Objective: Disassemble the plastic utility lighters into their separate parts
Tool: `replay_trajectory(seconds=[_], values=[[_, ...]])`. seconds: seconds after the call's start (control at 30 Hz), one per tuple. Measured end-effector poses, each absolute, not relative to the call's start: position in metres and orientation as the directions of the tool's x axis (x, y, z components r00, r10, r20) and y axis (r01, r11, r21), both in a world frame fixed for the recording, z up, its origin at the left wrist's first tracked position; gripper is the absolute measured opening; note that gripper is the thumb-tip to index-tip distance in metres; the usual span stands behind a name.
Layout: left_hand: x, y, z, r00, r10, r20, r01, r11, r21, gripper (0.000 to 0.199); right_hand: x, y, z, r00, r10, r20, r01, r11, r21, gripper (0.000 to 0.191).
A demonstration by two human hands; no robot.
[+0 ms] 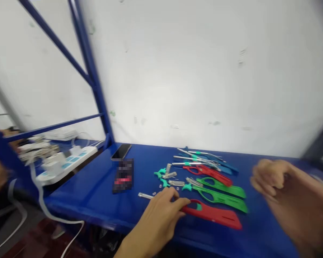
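My left hand is closed on a red lighter near the front edge of the blue table; its metal tube points left. To the right, my right hand is raised, blurred by motion, with fingers curled; what it holds, if anything, is hidden. Between the hands lie green lighter casings, another red lighter and blue ones with metal tubes. Left of these are teal trigger pieces and small clear parts.
A phone and a dark, pixelated item lie on the left of the blue table. Beyond the blue rack post stands a white power strip with plugs and cables. At the far left edge, part of another person's arm shows.
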State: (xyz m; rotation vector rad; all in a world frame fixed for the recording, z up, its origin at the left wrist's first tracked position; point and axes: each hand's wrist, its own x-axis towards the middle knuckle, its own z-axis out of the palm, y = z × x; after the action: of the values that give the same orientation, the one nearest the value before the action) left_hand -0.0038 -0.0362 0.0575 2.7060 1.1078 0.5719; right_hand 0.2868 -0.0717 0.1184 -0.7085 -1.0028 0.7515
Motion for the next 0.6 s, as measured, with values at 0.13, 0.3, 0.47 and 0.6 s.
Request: replay_trajectory(seconds=[0.13, 0.3, 0.47, 0.6], values=[[-0.008, -0.021, 0.047, 0.680, 0.683, 0.267, 0.616, -0.729, 0.299, 0.039, 0.258, -0.086, 0.130, 0.367, 0.810, 0.458, -0.452, 0.585, -0.673, 0.043], [-0.013, -0.008, 0.035, 0.698, 0.669, 0.256, 0.596, -0.741, 0.310, 0.044, 0.237, -0.078, 0.120, 0.229, 0.854, 0.466, -0.504, 0.514, -0.694, 0.055], [-0.021, -0.003, 0.017, 0.691, 0.672, 0.267, 0.594, -0.738, 0.319, 0.047, 0.232, -0.059, 0.102, 0.130, 0.900, 0.417, -0.485, 0.425, -0.765, 0.061], [-0.028, -0.003, 0.008, 0.684, 0.675, 0.275, 0.589, -0.734, 0.337, 0.044, 0.236, -0.049, 0.092, 0.123, 0.920, 0.373, -0.487, 0.383, -0.785, 0.062]])
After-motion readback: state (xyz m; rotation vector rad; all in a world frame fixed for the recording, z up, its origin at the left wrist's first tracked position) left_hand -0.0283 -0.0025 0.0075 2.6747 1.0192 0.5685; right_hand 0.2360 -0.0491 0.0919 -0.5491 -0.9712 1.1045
